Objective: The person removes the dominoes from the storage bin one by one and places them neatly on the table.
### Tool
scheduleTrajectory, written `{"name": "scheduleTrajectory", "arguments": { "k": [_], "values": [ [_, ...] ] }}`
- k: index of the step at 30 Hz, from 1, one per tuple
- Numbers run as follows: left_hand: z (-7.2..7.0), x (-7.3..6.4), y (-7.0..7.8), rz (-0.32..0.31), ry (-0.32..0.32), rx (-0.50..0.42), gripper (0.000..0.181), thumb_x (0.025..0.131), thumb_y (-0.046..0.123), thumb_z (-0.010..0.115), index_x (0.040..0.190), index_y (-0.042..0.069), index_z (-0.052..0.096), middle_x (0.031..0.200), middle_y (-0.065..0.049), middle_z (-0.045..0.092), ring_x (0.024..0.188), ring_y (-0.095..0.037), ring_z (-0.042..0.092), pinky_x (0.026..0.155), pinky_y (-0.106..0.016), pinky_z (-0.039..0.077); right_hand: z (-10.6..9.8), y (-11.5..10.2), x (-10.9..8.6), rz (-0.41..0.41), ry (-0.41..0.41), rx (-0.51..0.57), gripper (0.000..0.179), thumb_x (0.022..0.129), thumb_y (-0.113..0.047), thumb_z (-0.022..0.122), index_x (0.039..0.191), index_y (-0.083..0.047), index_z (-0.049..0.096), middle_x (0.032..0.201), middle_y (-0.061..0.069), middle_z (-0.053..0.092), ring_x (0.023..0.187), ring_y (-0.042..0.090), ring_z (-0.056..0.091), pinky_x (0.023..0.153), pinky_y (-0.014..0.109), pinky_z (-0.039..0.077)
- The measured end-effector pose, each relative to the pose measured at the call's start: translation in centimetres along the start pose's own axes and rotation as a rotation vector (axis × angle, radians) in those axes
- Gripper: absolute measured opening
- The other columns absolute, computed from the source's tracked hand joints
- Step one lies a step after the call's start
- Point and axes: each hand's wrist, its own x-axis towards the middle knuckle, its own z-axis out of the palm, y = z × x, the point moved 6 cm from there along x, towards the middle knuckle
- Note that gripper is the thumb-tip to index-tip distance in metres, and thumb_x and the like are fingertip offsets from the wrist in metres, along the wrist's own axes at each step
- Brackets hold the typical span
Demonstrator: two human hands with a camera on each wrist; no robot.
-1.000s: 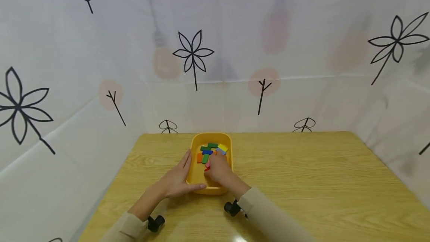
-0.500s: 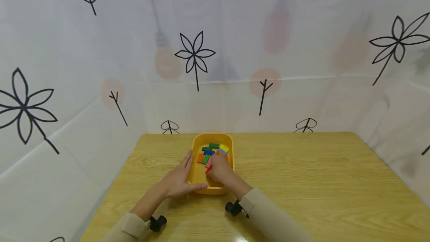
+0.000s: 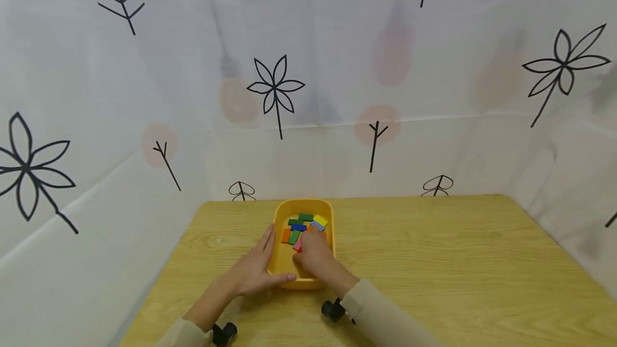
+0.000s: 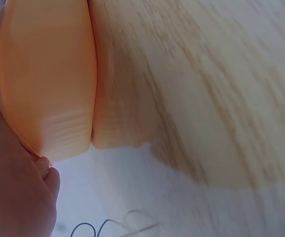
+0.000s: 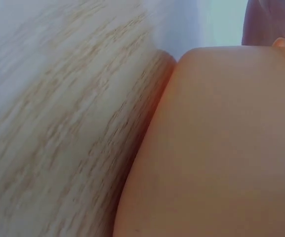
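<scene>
A yellow plastic tray (image 3: 284,206) stands on the table, holding several small flat blocks. Along its left wall lies my left hand (image 3: 253,272), fingers extended and thumb across the near rim. In the left wrist view this hand (image 4: 19,182) touches the tray's rim. My right hand (image 3: 315,253) reaches inside the tray, fingers bent down, and pinches a red block (image 3: 299,251) that it mostly covers. Close by lie a pink block (image 3: 297,244), a green block (image 3: 294,237) and an orange block (image 3: 286,236). The tray's outer wall (image 5: 221,138) hides the fingers from the right wrist view.
Farther back in the tray are a blue block (image 3: 298,227), a yellow block (image 3: 320,220) and dark green ones. The wood-grain table (image 3: 434,250) extends right and left. A white patterned curtain (image 3: 328,159) hangs behind and at the sides.
The head view has tilted slightly, so everything sits lower. Inside the tray, the red block by my right fingers has turned and shows less. My left hand stays on the tray.
</scene>
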Motion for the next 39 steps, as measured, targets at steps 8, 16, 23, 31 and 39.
{"name": "scheduleTrajectory", "arguments": {
  "k": [8,16,23,31,39],
  "values": [
    [-0.4,0.4,-0.2,0.006,0.009,0.035,0.120,0.086,0.078,0.061,0.164,0.003,0.008,0.173,-0.008,-0.001,0.154,-0.034,0.023,0.119,-0.050,0.032,-1.6,-0.7,-0.5,-0.023,-0.005,0.011,0.026,0.086,-0.017,0.085,0.088,-0.002,0.064,0.076,0.004,0.059,0.071,0.019,0.056,0.070,0.032,0.054],
    [-0.6,0.2,-0.3,-0.045,-0.009,0.006,0.121,0.085,0.077,0.061,0.165,0.007,0.004,0.173,-0.006,-0.003,0.153,-0.036,0.025,0.118,-0.054,0.033,-4.3,0.0,-1.3,-0.050,-0.024,0.069,0.030,0.085,-0.018,0.086,0.099,-0.002,0.066,0.086,0.006,0.062,0.074,0.019,0.055,0.071,0.030,0.056],
    [-0.1,0.0,-0.3,-0.069,-0.017,-0.004,0.121,0.085,0.077,0.062,0.166,0.009,0.003,0.173,-0.007,-0.003,0.152,-0.038,0.027,0.117,-0.056,0.034,-5.6,1.2,-2.4,-0.116,-0.039,0.174,0.024,0.085,-0.017,0.086,0.089,-0.006,0.065,0.079,0.000,0.059,0.072,0.016,0.053,0.065,0.025,0.050],
    [-0.2,0.1,0.0,-0.057,-0.022,0.000,0.121,0.085,0.077,0.062,0.165,0.009,0.002,0.173,-0.006,-0.003,0.152,-0.037,0.027,0.117,-0.055,0.034,-7.4,2.0,-2.9,-0.125,-0.050,0.237,0.027,0.084,-0.013,0.086,0.103,0.000,0.071,0.089,0.002,0.068,0.081,0.015,0.062,0.078,0.032,0.059],
    [0.0,0.0,-0.2,-0.075,-0.036,-0.004,0.122,0.084,0.078,0.062,0.166,0.009,0.002,0.173,-0.006,-0.004,0.153,-0.036,0.025,0.118,-0.054,0.033,-8.6,3.4,-2.9,-0.130,-0.055,0.234,0.027,0.085,-0.012,0.085,0.104,0.000,0.071,0.092,0.004,0.069,0.083,0.015,0.064,0.079,0.032,0.060]
  ]
}}
